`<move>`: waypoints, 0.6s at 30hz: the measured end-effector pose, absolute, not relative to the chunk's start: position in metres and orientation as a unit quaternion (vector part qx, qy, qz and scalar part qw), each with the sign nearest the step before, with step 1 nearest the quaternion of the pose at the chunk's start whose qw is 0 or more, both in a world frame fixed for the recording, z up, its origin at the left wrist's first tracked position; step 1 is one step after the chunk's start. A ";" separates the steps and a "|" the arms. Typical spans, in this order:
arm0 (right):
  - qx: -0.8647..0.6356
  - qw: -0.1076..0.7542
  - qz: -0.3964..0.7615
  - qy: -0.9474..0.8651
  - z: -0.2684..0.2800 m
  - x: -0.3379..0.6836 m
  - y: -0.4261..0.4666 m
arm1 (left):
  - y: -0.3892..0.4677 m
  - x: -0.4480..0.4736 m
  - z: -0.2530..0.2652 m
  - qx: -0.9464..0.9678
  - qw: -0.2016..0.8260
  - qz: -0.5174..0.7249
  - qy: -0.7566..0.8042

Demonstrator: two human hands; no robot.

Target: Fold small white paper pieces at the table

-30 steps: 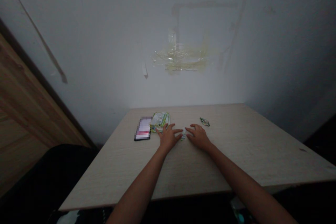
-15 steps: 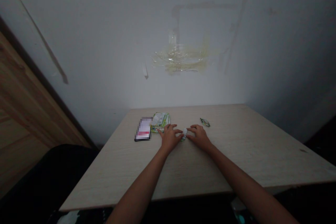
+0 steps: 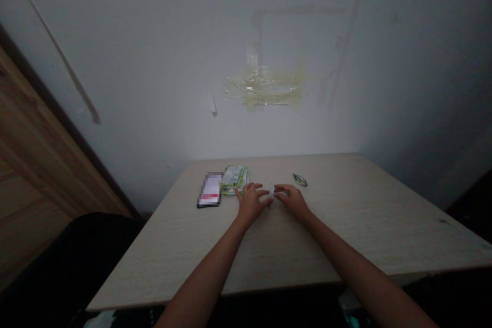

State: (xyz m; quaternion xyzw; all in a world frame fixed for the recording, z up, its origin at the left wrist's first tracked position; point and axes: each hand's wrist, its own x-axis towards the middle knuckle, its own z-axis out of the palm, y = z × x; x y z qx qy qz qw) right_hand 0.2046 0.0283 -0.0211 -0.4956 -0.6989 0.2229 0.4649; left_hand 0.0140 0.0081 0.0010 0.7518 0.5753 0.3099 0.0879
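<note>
Between my two hands, low over the middle of the table, is a small whitish-green packet, partly hidden by the fingers. My left hand holds its left side with thumb and forefinger, the other fingers spread out. From the right, the fingertips of my right hand pinch the other side. A stack of green-and-white packets lies just beyond my left hand. Past my right hand lies a small folded green packet.
A phone with a blurred screen lies left of the stack. The pale wooden table meets a wall with yellowed tape on it. A black chair-like shape stands at the left beside a wooden panel.
The small packet looks narrower and more upright between my fingers. My hands have drawn slightly closer together. The stack, the phone and the folded packet stay in place.
</note>
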 end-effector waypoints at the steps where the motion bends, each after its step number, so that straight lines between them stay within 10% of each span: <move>1: -0.492 0.469 0.241 -0.693 -0.021 0.204 0.028 | 0.008 0.014 0.001 0.751 0.088 0.311 0.576; 18: -0.445 0.509 0.378 -0.633 -0.025 0.201 0.032 | 0.002 0.020 0.002 0.736 0.126 0.343 0.569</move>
